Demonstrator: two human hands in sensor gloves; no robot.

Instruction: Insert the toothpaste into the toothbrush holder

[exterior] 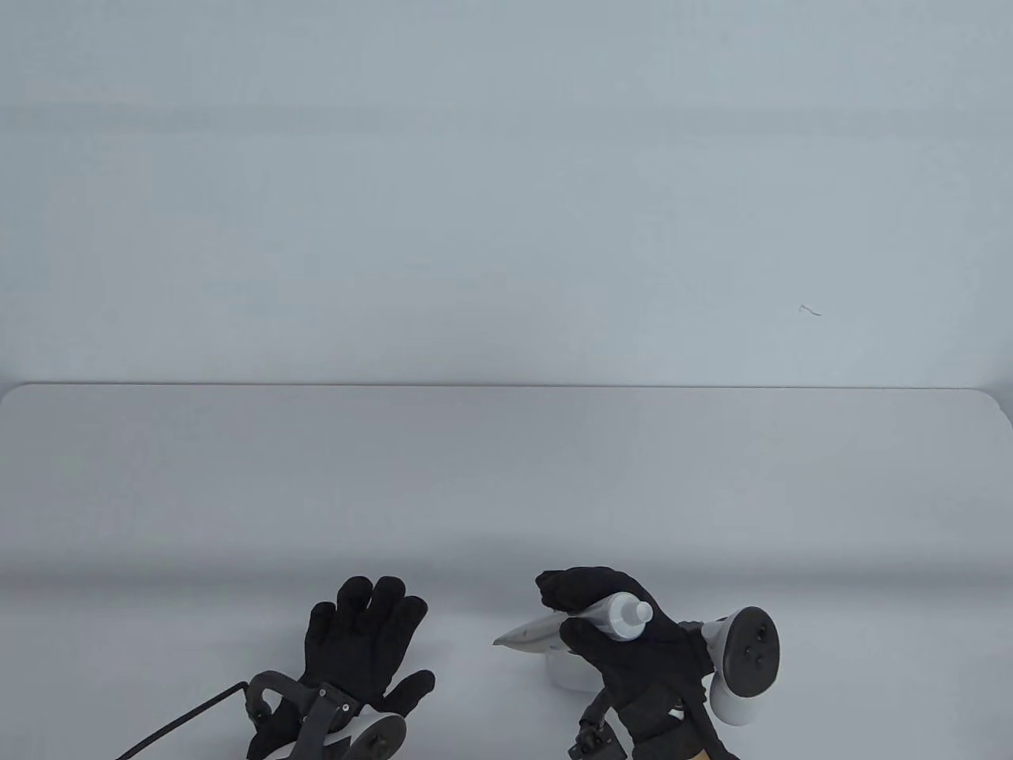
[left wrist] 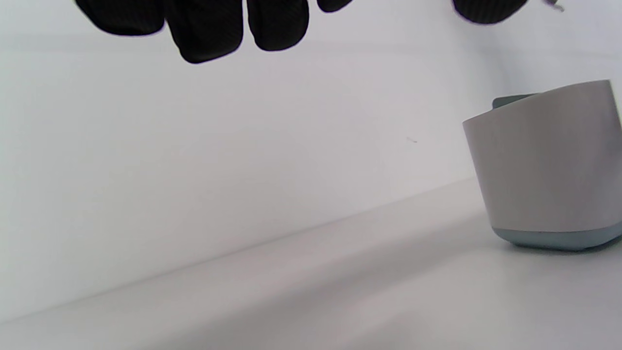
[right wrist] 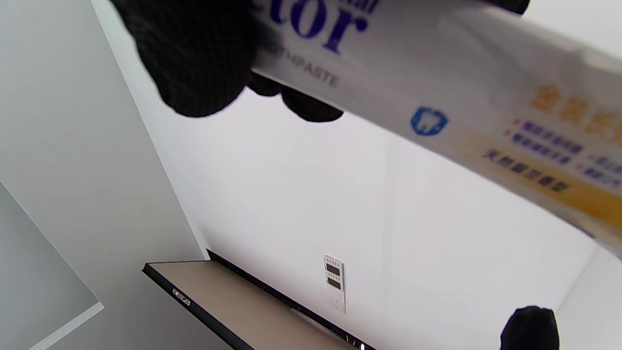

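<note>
My right hand (exterior: 609, 625) grips a white toothpaste tube (exterior: 554, 625) near its cap end, cap pointing right, flat tail pointing left. The tube hangs just above the grey toothbrush holder (exterior: 568, 671), which is mostly hidden under the hand. In the right wrist view the tube (right wrist: 437, 87) with blue and orange print crosses the top, held by gloved fingers (right wrist: 194, 63). The left wrist view shows the holder (left wrist: 549, 165) standing upright at the right. My left hand (exterior: 360, 641) lies flat and empty on the table, left of the holder.
The white table (exterior: 506, 491) stretches back to a far edge against a pale wall. A black cable (exterior: 182, 716) runs off to the lower left from my left wrist.
</note>
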